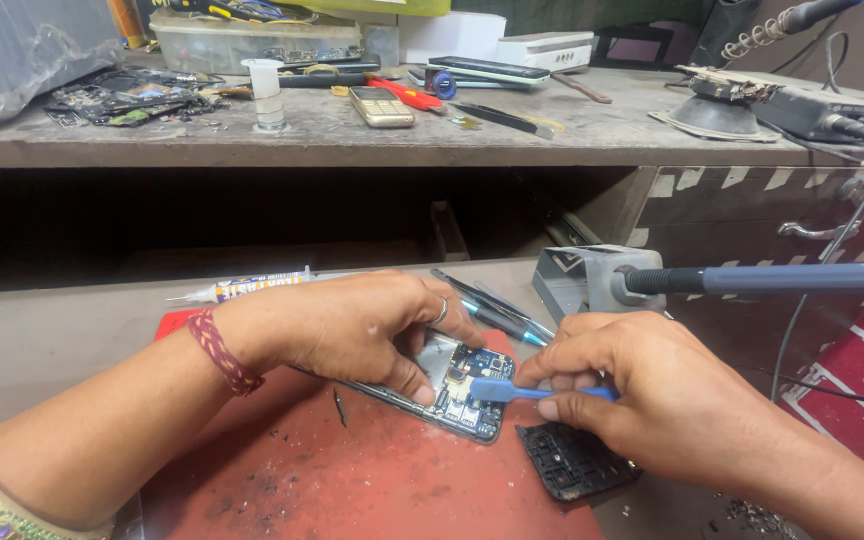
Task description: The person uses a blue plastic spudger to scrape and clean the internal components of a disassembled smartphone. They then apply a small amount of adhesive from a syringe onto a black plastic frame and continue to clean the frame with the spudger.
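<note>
While left hand (352,330) pins phone (457,385) | right hand (642,385) touches it with pry tool (512,391)

Head view. Your left hand (352,325) steadies an opened phone (452,385) on the red mat (352,480); your right hand (642,385) pinches a blue pry tool (512,390), its tip on the circuit board. A black cover piece (572,460) lies just beside the phone; a glue tube (242,288) rests behind your left hand.

The left hand (352,325) covers most of the opened black smartphone (457,385), hiding its upper half. The grey soldering iron handle (782,278) runs off the right edge. Circuit-board parts are too small to tell.
</note>
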